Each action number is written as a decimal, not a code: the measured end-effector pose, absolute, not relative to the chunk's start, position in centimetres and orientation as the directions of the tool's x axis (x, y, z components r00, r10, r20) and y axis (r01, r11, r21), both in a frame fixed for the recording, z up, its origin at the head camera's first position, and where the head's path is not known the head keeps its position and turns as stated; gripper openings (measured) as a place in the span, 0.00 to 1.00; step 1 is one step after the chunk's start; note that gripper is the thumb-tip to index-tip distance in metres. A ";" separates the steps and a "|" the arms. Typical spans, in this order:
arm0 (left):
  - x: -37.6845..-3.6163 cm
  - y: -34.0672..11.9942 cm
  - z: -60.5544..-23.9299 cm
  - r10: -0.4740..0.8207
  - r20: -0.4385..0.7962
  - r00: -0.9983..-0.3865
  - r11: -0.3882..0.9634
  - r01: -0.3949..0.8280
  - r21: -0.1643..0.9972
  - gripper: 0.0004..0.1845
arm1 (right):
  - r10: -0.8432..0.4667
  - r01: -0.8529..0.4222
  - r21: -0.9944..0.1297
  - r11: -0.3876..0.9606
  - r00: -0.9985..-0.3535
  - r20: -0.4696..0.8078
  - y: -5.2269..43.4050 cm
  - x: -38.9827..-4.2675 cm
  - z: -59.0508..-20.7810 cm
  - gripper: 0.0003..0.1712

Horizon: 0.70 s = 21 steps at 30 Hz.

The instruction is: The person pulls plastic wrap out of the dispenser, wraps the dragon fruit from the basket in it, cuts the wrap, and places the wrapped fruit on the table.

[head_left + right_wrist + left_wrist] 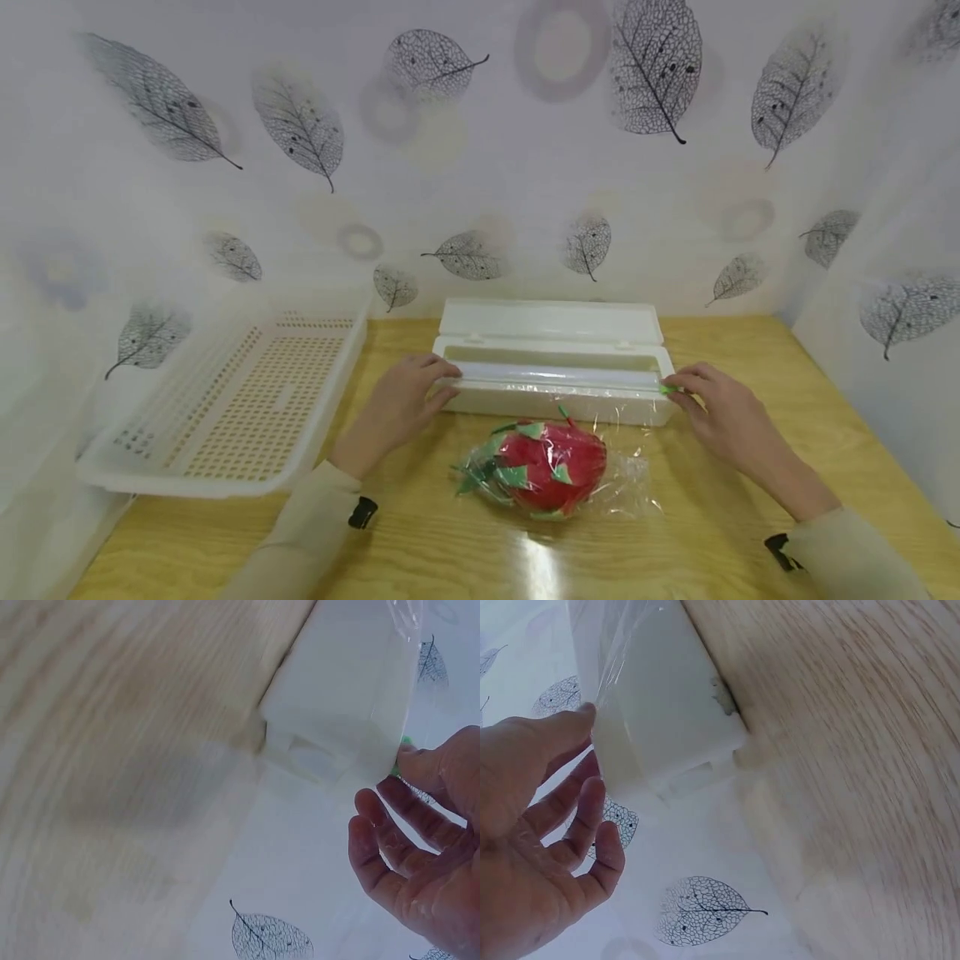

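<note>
Leaf-printed pale sheeting (517,192) fills the back and both sides of my head feed, behind a wood-grain table (442,554). Just right of the middle of the frame I have a long white box (487,404), its lid (551,320) swung open along the rear edge. Lying lengthwise in it is a whitish roll (555,375), and clear film (626,485) shows over the box's front wall and on the table beneath.

At the box's right end, the right hand (727,408) pinches a small green tab (667,389) between thumb and forefinger. At the opposite end, the left hand (401,402) has thumb and forefinger narrowed on the box's front edge; I can't tell whether film is caught between them. My two wrist feeds show the remaining fingers loosely bent, and a pale rectangular recess on each end of the box.

Near the front wall, lower centre, lies a red dragon fruit (555,467) with green scales, covered by shiny film. Over at left sits a white perforated basket (198,485); a small pale patch on its floor is too faint for me to read. Cream sleeves (296,533) and dark wrist straps (363,512) enter along the bottom.
</note>
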<state>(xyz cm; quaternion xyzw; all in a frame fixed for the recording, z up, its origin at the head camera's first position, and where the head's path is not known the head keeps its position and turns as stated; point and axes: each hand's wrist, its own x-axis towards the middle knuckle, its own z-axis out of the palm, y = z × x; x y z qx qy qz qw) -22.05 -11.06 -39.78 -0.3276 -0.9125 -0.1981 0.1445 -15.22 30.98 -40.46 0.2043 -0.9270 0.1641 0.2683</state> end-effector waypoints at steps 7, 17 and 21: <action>-22.0 -11.2 -40.1 0.538 0.376 -0.754 0.648 0.656 0.387 0.12 | -0.282 -0.443 -0.201 0.874 -0.797 0.534 31.5 -16.1 -40.1 0.11; -22.6 -11.0 -38.3 0.564 0.316 -0.763 0.661 0.647 0.380 0.10 | -0.098 -0.278 -0.510 0.814 -0.931 0.352 32.7 -15.6 -40.3 0.23; -23.2 -8.4 -36.0 0.617 0.219 -0.756 0.650 0.647 0.399 0.11 | -0.060 -0.168 -0.626 0.762 -0.980 0.191 33.6 -15.5 -40.2 0.24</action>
